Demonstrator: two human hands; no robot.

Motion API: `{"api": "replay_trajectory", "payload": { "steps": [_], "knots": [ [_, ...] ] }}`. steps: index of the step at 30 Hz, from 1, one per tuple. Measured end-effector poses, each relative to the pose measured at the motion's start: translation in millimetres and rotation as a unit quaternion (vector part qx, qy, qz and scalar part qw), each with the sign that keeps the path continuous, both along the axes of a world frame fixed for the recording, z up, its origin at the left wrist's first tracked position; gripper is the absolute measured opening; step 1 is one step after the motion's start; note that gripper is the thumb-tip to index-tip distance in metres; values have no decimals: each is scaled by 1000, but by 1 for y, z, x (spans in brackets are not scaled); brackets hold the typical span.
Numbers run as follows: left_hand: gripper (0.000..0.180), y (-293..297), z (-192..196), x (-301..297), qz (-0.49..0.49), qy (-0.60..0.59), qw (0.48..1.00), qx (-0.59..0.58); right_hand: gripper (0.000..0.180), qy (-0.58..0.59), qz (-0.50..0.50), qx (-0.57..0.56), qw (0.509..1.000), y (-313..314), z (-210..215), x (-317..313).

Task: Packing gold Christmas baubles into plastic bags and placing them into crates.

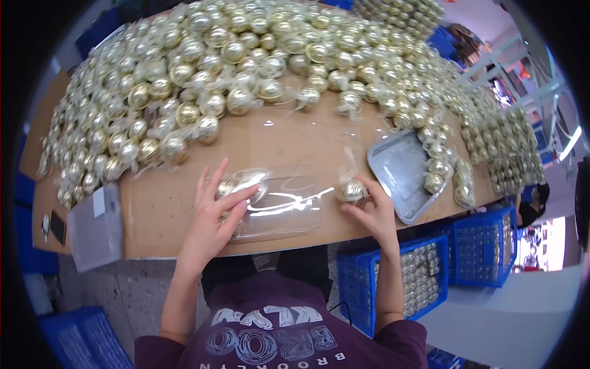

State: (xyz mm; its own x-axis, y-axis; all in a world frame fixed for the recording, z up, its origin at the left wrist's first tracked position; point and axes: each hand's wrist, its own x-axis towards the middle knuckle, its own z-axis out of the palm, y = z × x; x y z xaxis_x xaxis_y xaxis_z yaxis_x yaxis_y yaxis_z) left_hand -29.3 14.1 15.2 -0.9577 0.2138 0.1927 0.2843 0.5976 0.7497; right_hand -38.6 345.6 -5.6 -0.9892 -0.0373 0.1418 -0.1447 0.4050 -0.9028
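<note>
A clear plastic sleeve [289, 212] lies on the brown tabletop in front of me, glossy with glare. Several gold ball ornaments [260, 187] show at its left end, partly hidden by my hand. My left hand [216, 212] rests over that end with its fingers spread apart. To the right of the sleeve, my right hand [373, 212] pinches a single gold ball ornament [351, 191] between thumb and fingers. A wisp of clear wrapping sticks up from the top of this ball.
A large heap of wrapped gold balls [233, 52] curves along the table's far side. Right of my right hand is a grey metal tray [396, 169]. A translucent plastic box [95, 227] stands at the left edge. Blue crates [356, 277] of balls sit below the table's right side.
</note>
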Motion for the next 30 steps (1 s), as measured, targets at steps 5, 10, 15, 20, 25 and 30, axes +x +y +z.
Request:
{"api": "replay_trajectory", "payload": {
  "steps": [5,10,15,20,25,30],
  "knots": [
    [30,-1,-1,-3,-10,28,1000,-9,58,-77,255,-88,960,-26,-3,-4],
    [29,-3,-4,-4,-23,40,999,11,43,-293,436,-140,839,-25,2,-49],
    [28,-2,-4,-4,-24,55,998,18,49,-59,437,35,897,-77,0,-55],
    [38,-10,-6,0,-13,35,999,2,38,-160,326,-43,931,-108,-5,-29],
    [38,-7,17,3,-6,41,994,-101,27,-288,425,78,855,-29,33,-112],
    [43,16,20,4,-44,82,982,-162,46,369,96,374,845,-103,33,-202]
  ]
}}
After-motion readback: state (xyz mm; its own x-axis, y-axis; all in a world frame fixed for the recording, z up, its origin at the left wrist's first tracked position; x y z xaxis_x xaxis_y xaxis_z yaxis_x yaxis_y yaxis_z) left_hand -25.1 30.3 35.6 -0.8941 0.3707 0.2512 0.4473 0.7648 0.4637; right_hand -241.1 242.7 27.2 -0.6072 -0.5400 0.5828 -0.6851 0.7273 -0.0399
